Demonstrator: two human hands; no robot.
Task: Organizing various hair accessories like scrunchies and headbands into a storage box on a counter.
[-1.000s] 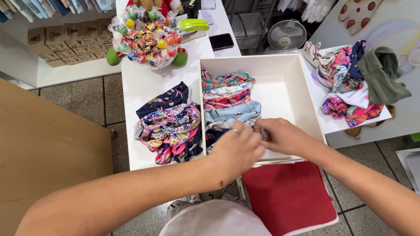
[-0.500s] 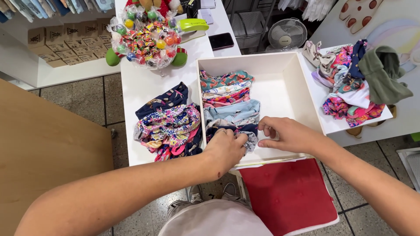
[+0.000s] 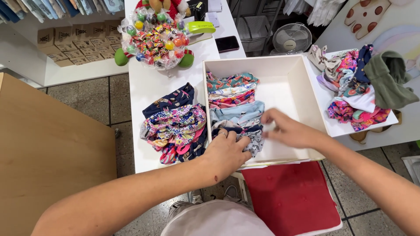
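Soft patterned fabrics point(image 3: 234, 105), probably cotton

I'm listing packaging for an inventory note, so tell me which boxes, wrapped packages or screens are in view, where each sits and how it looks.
Plain brown cardboard boxes: stacked on the low white shelf, top left.
Clear cellophane-wrapped bundle of coloured sweets: rounded, on the white table's far end.
Black rectangular phone: flat, dark screen, right of the bundle.

bright, even overhead light with soft shadows; the right hand point(image 3: 291, 130) is motion-blurred, and edges show wide-angle bending
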